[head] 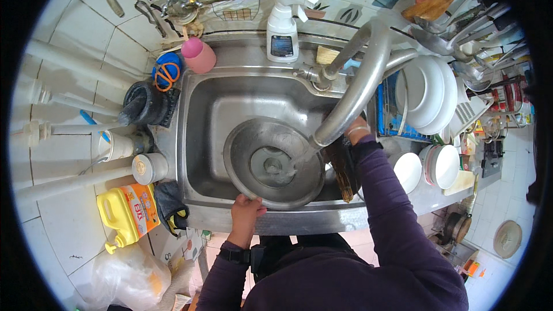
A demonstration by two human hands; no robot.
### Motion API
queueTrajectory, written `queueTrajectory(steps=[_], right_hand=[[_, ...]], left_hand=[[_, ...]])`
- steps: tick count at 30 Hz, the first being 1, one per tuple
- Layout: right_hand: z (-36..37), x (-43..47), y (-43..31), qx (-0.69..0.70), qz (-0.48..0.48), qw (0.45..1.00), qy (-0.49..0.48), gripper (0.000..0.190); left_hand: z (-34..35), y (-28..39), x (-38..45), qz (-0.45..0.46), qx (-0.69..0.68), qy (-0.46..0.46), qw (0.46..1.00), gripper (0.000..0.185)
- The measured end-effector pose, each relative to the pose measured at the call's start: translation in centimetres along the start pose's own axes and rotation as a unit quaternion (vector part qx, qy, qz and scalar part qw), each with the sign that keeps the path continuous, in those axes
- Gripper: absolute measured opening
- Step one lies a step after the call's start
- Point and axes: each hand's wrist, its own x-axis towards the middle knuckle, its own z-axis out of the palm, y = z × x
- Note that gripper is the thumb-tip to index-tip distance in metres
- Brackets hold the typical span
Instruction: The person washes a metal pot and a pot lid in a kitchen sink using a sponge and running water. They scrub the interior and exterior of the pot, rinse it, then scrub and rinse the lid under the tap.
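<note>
Before me is a stainless steel sink (207, 108) with a round metal basin (242, 147) tilted in its lower right part. My left hand (246, 214) grips the basin's near rim, fingers on the edge. Water runs from the curved faucet (363, 95) into the basin, with a little water at its bottom. My right hand (357, 126) reaches to the sink's right side, partly hidden behind the faucet; what its fingers do cannot be seen. Close below that hand, a dark brown long object (343, 172), perhaps a bundle of stalks, lies at the basin's right.
A white spray bottle (281, 30) and a pink cup (198, 55) stand behind the sink. White plates (425, 90) fill a blue rack at right, with white bowls (406, 170) nearer. A stone mortar (144, 99) and a yellow jug (116, 216) are at left.
</note>
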Motion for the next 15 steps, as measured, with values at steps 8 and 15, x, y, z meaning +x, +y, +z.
queueTrajectory(steps=[8, 15], right_hand=[[3.1, -2.4, -1.0, -0.203, 0.085, 0.974, -0.06, 0.023], [-7.3, -7.0, -9.3, -0.067, -0.094, 0.986, 0.118, 0.017]], left_hand=[[-2.0, 1.1, 0.6, 0.063, 0.06, 0.022, 0.996, 0.019], [-2.6, 0.8, 1.4, 0.037, 0.035, 0.002, 0.999, 0.018]])
